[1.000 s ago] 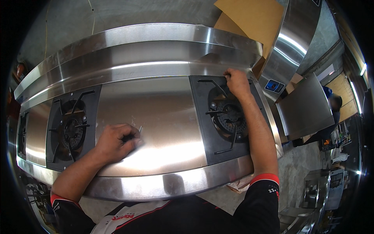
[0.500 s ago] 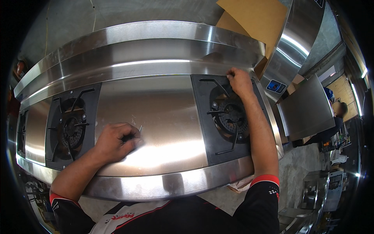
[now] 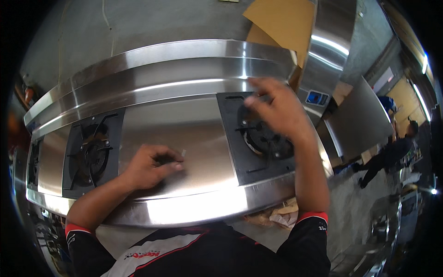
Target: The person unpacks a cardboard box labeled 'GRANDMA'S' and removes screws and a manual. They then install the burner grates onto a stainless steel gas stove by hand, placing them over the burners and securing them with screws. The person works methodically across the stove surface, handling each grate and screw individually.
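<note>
A long stainless-steel cooking range (image 3: 175,134) with black gas burners lies before me. Over its smooth top, between two burners, my left hand (image 3: 150,168) is curled with thumb and fingers drawn in. A small pale sliver (image 3: 183,153) shows at its fingertips, too small to name. My right hand (image 3: 277,108) hovers above the right burner (image 3: 265,138), slightly blurred, its fingers apart and nothing visible between them. It hides part of that burner's black pan support. The left burner (image 3: 94,154) sits beyond my left forearm, its pan support in full view.
The range has a raised steel back ledge (image 3: 184,48). Brown cardboard (image 3: 286,18) and a tall steel panel (image 3: 332,41) stand behind its right end. Crumpled paper (image 3: 284,214) lies below the front edge. At the right, a person (image 3: 392,147) stands beyond a steel sheet (image 3: 362,124).
My right hand has lifted from the far right corner of the burner and moved left, its fingers spreading. My left hand has shifted slightly right over the steel top. The view has turned a little.
</note>
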Demonstrator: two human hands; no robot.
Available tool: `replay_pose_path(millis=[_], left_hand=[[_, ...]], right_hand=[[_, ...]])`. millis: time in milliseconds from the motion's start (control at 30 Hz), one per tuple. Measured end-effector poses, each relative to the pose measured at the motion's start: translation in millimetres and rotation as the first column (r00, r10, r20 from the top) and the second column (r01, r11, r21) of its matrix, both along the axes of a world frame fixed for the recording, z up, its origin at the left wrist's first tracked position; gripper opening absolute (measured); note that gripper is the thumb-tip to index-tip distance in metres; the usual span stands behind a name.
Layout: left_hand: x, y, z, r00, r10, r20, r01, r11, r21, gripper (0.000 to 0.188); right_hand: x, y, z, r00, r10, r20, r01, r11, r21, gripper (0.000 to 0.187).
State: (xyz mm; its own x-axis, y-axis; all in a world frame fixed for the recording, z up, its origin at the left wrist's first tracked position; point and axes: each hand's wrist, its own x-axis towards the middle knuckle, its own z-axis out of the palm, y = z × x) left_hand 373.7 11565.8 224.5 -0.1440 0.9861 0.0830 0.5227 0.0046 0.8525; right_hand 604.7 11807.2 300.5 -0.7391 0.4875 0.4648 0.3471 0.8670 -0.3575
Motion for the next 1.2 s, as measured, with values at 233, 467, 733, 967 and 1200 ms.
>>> replay_pose_path(millis=[233, 467, 733, 967, 1200], left_hand=[[101.2, 57.0, 21.4, 0.807, -0.294, 0.513, 0.282, 0.954, 0.102, 0.029], [147.5, 93.4, 13.2, 0.783, -0.52, 0.34, 0.536, 0.842, 0.054, 0.042], [119.1, 108.6, -28.1, 0.813, -0.324, -0.484, 0.453, 0.874, 0.176, 0.045], [113.0, 111.9, -30.8, 0.757, -0.34, -0.558, 0.522, 0.828, 0.204, 0.032], [107.4, 113.8, -35.6, 0.763, -0.329, -0.556, 0.517, 0.827, 0.221, 0.027]], right_hand=[[75.4, -122.6, -31.3, 0.959, 0.095, -0.267, -0.184, 0.925, -0.332, 0.038], [140.6, -100.9, -78.0, 0.89, -0.255, -0.379, 0.048, 0.877, -0.478, 0.017], [156.9, -42.6, -87.3, 0.9, -0.385, -0.205, 0.115, 0.662, -0.74, 0.01], [151.2, -29.7, -101.6, 0.931, -0.343, -0.127, 0.198, 0.763, -0.615, 0.011], [152.2, -34.4, -74.9, 0.947, -0.261, 0.19, 0.322, 0.795, -0.514, 0.016]])
